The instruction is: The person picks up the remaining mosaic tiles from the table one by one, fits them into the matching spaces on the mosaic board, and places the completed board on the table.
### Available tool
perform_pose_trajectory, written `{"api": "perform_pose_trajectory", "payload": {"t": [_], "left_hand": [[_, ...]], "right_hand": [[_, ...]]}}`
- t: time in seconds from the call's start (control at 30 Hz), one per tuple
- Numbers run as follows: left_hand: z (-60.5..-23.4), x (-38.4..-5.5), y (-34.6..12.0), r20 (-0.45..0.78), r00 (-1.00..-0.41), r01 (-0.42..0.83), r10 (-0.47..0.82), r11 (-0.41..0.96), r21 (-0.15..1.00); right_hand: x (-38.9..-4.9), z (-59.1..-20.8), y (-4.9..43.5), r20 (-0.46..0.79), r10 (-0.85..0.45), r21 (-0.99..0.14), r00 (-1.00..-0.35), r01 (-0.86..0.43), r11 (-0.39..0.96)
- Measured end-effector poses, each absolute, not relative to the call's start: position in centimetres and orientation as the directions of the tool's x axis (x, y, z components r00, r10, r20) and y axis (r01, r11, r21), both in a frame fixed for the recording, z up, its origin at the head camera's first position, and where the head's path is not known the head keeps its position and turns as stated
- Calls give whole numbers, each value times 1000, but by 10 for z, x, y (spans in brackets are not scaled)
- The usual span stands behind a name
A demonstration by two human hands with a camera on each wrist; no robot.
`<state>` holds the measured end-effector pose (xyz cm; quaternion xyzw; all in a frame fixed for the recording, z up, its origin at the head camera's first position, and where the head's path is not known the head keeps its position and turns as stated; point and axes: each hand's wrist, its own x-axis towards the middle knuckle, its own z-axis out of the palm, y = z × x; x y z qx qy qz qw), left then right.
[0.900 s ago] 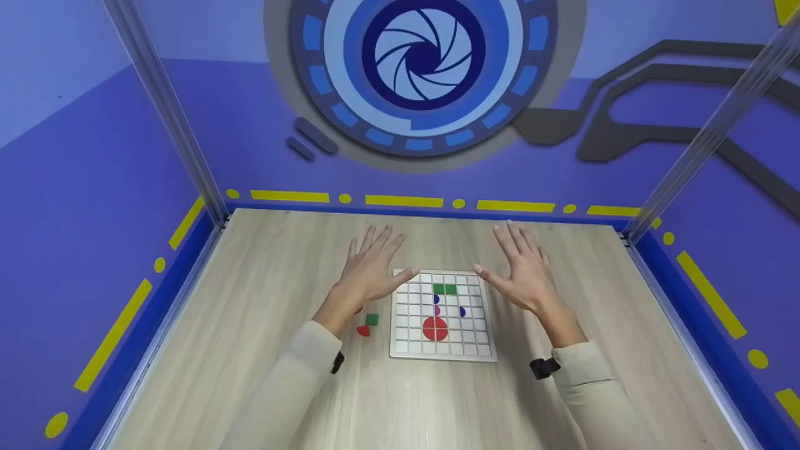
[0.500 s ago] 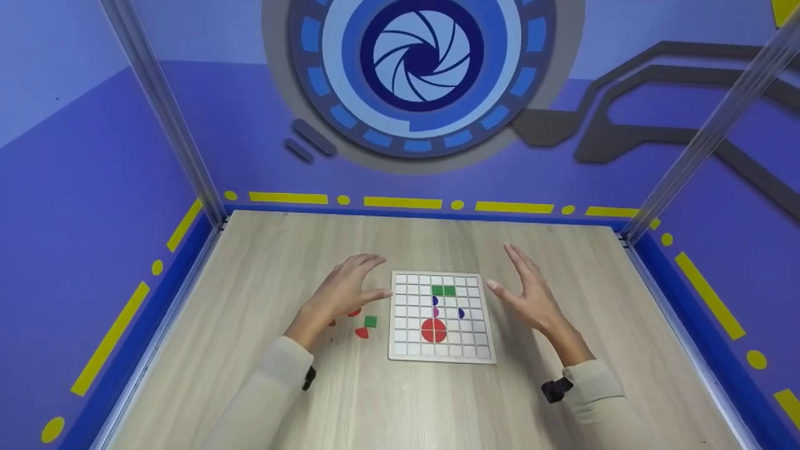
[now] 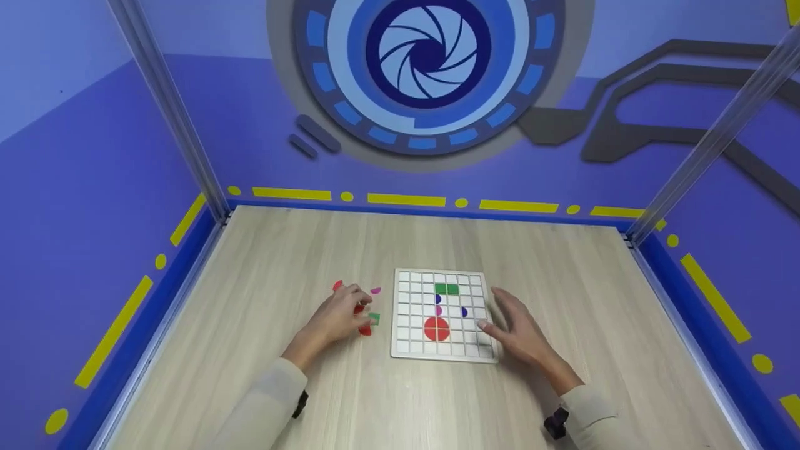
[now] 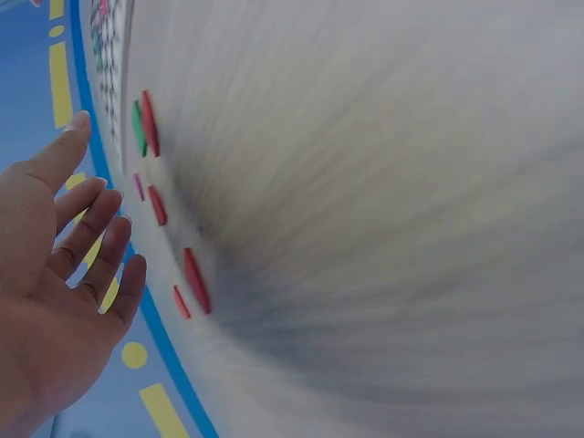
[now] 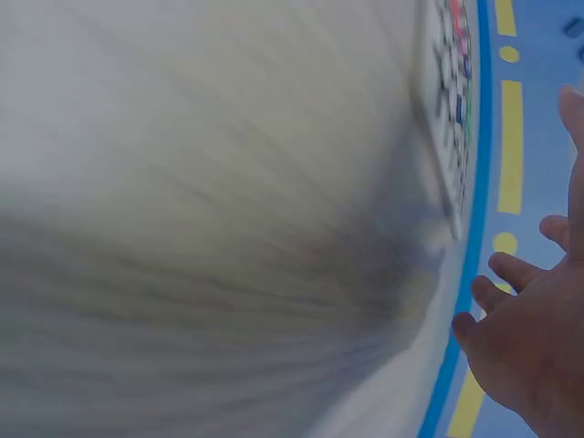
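Note:
My left hand (image 3: 331, 317) hovers low over loose flat pieces left of the board, fingers bent loosely and nothing gripped. Around it lie a green square (image 3: 374, 319), red pieces (image 3: 365, 332) and a small pink half-round (image 3: 375, 290); the hand hides some of them. In the left wrist view, the left hand (image 4: 64, 292) has its fingers apart, with red pieces (image 4: 196, 280) on the table beyond. A white gridded board (image 3: 409, 347) lies flat. At its right edge is my right hand (image 3: 524, 331), thumb and fingers spread, holding nothing.
On the board sit a red circle (image 3: 431, 324) of quarter pieces, two green squares (image 3: 442, 289), two blue half-rounds (image 3: 464, 312) and a pink one (image 3: 439, 310). The wooden table (image 3: 300, 244) is bounded by blue walls (image 3: 237, 125) and metal posts (image 3: 169, 112).
Both hands have come down and nearer from above the table's far part. The left hand has drawn left onto the loose pieces; the right has lowered to the board's right edge.

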<state>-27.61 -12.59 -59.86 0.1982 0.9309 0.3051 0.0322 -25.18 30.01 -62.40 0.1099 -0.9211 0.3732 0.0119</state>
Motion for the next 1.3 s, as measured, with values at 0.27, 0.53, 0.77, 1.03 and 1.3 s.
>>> {"api": "perform_pose_trajectory", "payload": {"t": [0.27, 0.53, 0.77, 1.03, 1.3], "left_hand": [[-612, -276, -120, 88, -919, 373, 385, 771, 517], [-618, -279, -118, 98, -924, 364, 371, 766, 530], [-618, -278, -117, 77, -923, 357, 377, 764, 537], [-619, -276, -116, 71, -928, 345, 366, 770, 537], [-618, -276, -116, 65, -940, 314, 334, 780, 541]], "right_hand": [[-247, -635, 293, 70, -249, -614, -966, -238, 752], [-245, -641, 291, 18, -270, -547, -963, -236, 804], [-244, -639, 292, -16, -270, -537, -963, -219, 815], [-241, -637, 291, -27, -269, -503, -963, -219, 836], [-242, -635, 289, 3, -254, -420, -967, -231, 878]]}}
